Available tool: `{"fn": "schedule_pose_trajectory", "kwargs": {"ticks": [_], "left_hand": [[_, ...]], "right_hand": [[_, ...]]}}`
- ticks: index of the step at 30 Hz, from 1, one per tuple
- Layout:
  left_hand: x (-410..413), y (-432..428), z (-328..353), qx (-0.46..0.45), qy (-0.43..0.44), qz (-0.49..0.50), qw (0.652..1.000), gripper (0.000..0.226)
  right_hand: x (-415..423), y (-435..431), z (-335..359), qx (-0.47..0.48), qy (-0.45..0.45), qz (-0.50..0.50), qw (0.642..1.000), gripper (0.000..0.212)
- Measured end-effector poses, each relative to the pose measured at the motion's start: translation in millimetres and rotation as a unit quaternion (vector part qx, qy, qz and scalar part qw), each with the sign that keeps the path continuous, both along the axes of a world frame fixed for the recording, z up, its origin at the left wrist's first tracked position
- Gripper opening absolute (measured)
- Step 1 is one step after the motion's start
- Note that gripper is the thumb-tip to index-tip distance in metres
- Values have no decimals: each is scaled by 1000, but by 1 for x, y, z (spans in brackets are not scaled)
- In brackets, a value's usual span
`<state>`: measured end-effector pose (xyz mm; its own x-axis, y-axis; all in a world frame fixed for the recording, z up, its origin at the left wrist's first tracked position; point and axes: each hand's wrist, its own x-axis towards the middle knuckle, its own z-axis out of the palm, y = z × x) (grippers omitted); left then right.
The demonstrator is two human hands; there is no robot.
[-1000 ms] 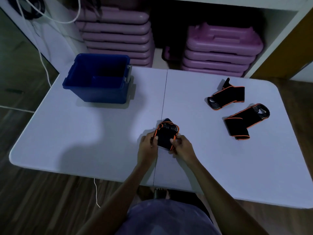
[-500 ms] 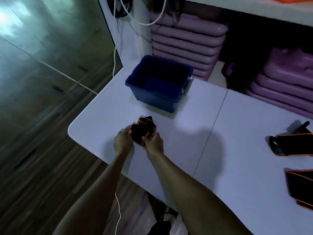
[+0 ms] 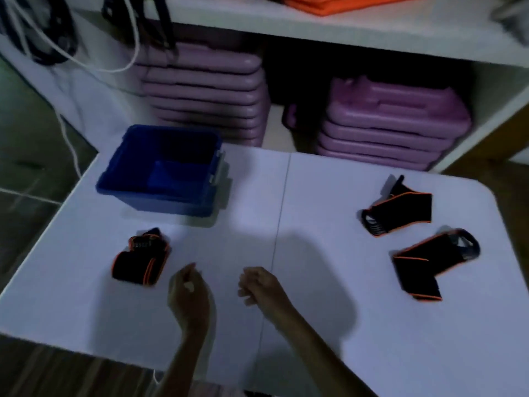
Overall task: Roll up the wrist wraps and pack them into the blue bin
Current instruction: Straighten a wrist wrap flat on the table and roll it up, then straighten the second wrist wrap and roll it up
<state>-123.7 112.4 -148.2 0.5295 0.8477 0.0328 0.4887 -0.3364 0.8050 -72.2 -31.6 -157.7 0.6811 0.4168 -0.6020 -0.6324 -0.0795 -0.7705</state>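
A rolled black wrist wrap with orange edging [image 3: 141, 260] lies on the white table [image 3: 315, 325], in front of the blue bin [image 3: 160, 170] at the back left. I can see nothing inside the bin. Two unrolled wraps lie at the right, one farther back [image 3: 398, 213] and one nearer [image 3: 426, 262]. My left hand [image 3: 189, 296] hovers just right of the rolled wrap, fingers loosely curled, holding nothing. My right hand [image 3: 263, 287] hangs near the table's centre seam, also loosely curled and holding nothing.
Stacks of purple step platforms [image 3: 206, 93] [image 3: 392, 124] fill the white shelf unit behind the table. White cables [image 3: 65, 130] hang at the left. Orange fabric [image 3: 337, 2] lies on the upper shelf. Wooden floor surrounds the table.
Both hands have let go of the rolled wrap, which now lies on the table in front of the bin. The hands have drawn to the right of it.
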Motion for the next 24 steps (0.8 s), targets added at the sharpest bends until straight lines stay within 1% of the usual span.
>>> {"fn": "schedule_pose_trajectory", "kwargs": {"ticks": [1,4,5,6,8,10,11,12,13,14,15,16,17,18,19,21,23,24], "left_hand": [[13,-27,2,-14,-1,-58,998,17],[61,-102,10,-86,-12,-179,980,20],[78,-124,13,-102,-18,-223,969,22],[94,-145,13,-113,-27,-271,955,22],[124,-181,14,-138,-29,-371,918,17],[153,-209,13,-147,15,-432,890,17],[168,-219,11,-144,40,-451,880,20],[182,-228,9,-135,58,-473,869,23],[195,-235,8,-110,70,-503,854,26],[207,-240,6,-77,78,-539,835,30],[217,-244,5,-41,93,-568,816,38],[225,-247,4,-7,114,-585,803,48],[229,-248,3,25,137,-594,792,59],[232,-250,1,58,151,-601,782,65],[234,-251,1,92,153,-608,773,64],[237,-251,-7,140,126,-617,764,46],[242,-248,-12,136,99,-605,779,24],[244,-246,-13,123,93,-593,790,17]], "right_hand": [[6,-28,3,-7,-6,-39,999,34],[25,-107,15,-29,-19,-177,984,17],[32,-131,17,-46,-39,-215,975,13],[39,-153,20,-77,-81,-237,965,10],[55,-193,20,-172,-182,-219,943,7],[76,-227,22,-277,-264,-174,907,11],[88,-242,24,-345,-325,-141,869,13],[102,-255,25,-424,-400,-97,806,15],[117,-268,24,-498,-469,-47,728,18],[131,-279,25,-548,-525,-10,651,21],[143,-288,23,-575,-564,21,593,26],[155,-295,22,-587,-595,52,547,31],[165,-301,20,-591,-616,86,514,34],[174,-306,17,-588,-634,117,488,36],[182,-309,14,-579,-651,145,469,35],[197,-315,10,-561,-672,189,445,30],[208,-318,8,-547,-683,214,434,22],[211,-319,7,-537,-690,214,437,18]]}}
